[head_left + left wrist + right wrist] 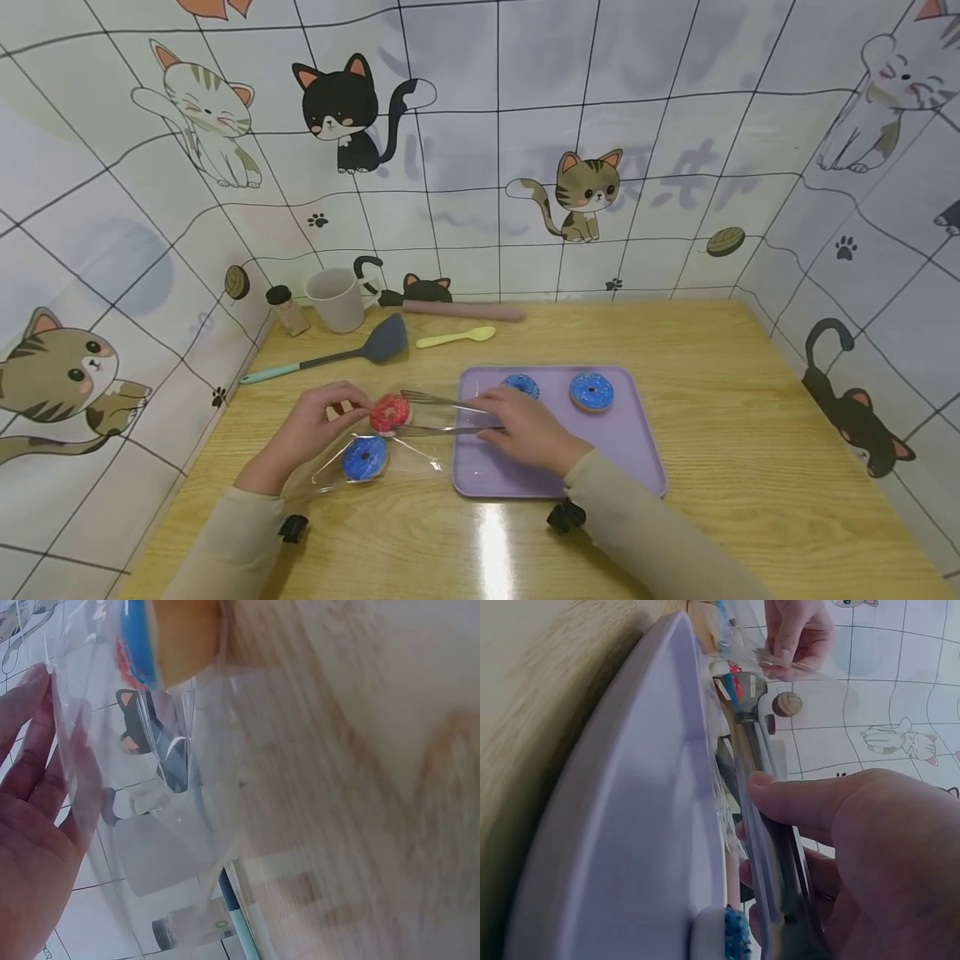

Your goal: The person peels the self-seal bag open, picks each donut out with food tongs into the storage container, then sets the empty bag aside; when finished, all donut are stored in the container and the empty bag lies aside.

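Just beside left fingers [347,392] pinching the clear bag [429,460], the red donut [388,417] lies between tongs [450,431] which right fingers [504,400] grip.

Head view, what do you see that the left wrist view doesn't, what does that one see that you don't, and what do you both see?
Only the head view: the purple tray and the right hand.

Only the left wrist view: the palm side of the left hand.

Both: the left hand, the clear bag, a blue donut in it, the mug, the shaker and the spatula.
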Demonstrator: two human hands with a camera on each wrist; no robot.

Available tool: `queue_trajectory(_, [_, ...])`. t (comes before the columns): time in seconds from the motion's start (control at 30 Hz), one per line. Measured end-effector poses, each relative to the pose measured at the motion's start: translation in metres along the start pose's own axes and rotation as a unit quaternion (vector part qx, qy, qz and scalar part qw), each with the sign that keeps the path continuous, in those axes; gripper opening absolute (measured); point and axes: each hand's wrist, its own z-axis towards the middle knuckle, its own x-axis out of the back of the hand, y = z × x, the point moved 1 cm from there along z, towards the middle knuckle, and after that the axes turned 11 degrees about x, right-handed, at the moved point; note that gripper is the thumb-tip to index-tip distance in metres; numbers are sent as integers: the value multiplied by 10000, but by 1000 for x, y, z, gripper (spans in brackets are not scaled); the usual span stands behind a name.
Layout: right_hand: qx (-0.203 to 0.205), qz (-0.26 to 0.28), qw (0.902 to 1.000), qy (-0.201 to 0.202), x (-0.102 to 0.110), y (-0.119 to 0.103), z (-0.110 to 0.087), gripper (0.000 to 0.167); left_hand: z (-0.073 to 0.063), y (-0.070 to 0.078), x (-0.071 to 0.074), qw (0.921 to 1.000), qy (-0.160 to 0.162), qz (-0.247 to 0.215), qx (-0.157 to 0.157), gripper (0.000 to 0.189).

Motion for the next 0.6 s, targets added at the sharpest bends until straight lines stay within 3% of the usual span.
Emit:
queue_trajectory(0.33, [41, -104, 9999, 82, 18, 2, -35, 51, 0, 0, 1, 9999, 100, 42, -60, 3])
queue_trajectory(0.6, [175, -21, 9990, 411, 26, 13, -73, 55, -3, -4, 2, 9999, 149, 80, -3, 6])
